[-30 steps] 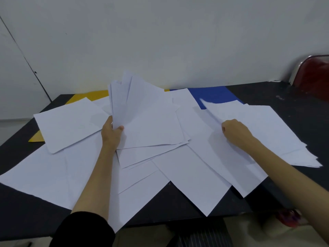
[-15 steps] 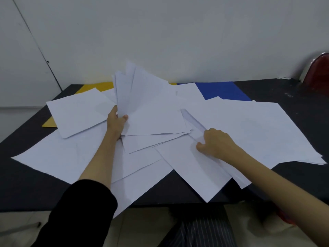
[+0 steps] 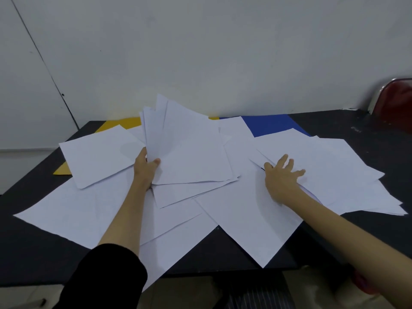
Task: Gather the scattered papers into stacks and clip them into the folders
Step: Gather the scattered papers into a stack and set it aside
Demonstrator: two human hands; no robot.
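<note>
Many white sheets lie scattered and overlapping across a black table [image 3: 347,130]. My left hand [image 3: 146,169] grips a fanned bundle of sheets [image 3: 189,148] by its lower left corner, tilted up toward the wall. My right hand [image 3: 282,175] lies with fingers spread on the right-hand pile of sheets [image 3: 330,166], holding nothing. A yellow folder [image 3: 120,123] and a blue folder [image 3: 269,124] lie at the back of the table, mostly covered by paper.
A white wall stands right behind the table. A red chair back [image 3: 399,97] with a metal frame shows at the far right. Several sheets [image 3: 265,239] overhang the table's front edge near my lap.
My right hand first slid a sheet leftward toward the centre, then let go and moved back right, fingers now spread on the right pile. The left hand keeps its bundle.
</note>
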